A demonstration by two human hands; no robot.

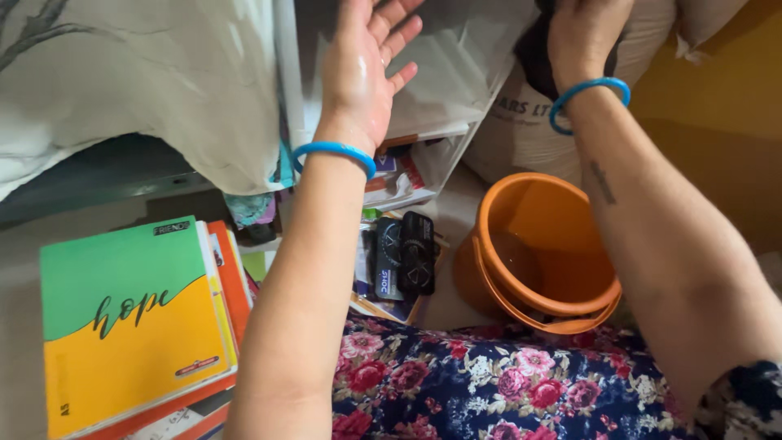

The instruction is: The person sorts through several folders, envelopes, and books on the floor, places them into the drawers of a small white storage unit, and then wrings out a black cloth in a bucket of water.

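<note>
My left hand (pixel 365 61) is raised with the palm showing and the fingers spread, holding nothing, in front of a white shelf unit (pixel 444 90). A blue bangle (pixel 336 151) circles its wrist. My right hand (pixel 582 33) reaches up to the top edge of the view, resting against a dark thing and a pale sack (pixel 521 122); its fingers are cut off by the frame. A second blue bangle (pixel 588 94) sits on that wrist. Below the right forearm stands an orange bucket (pixel 542 248).
A stack of notebooks with a green and yellow cover (pixel 130 318) lies at the lower left. A black clip-like object (pixel 405 254) rests on papers under the shelf. A pale patterned cloth (pixel 138 81) hangs at the upper left. Floral fabric (pixel 489 383) covers my lap.
</note>
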